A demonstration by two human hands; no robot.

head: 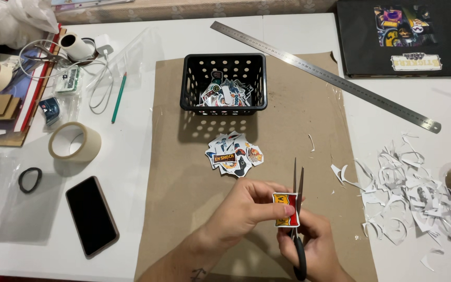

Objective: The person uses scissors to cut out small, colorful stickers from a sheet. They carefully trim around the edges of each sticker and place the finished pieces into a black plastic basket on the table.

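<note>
— While your left hand point(246, 209) pinches the small red-and-yellow paper sticker point(286, 209) between thumb and curled fingers, where is it?

— Low over the brown cardboard sheet point(309, 172) on the worktop. Your right hand point(314, 245) is closed around the black-handled scissors point(298, 214), blades slightly parted at the sticker's edge.

White table point(298, 31), brown paper sheet point(288, 156), steel ruler point(324, 75), tape roll point(74, 141), phone point(91, 215), paper scraps point(418, 198)

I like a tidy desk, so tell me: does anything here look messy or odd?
White paper scraps lie strewn over the table's right side, and a few cut stickers sit in a loose pile outside the black basket. Nothing looks damaged.
</note>
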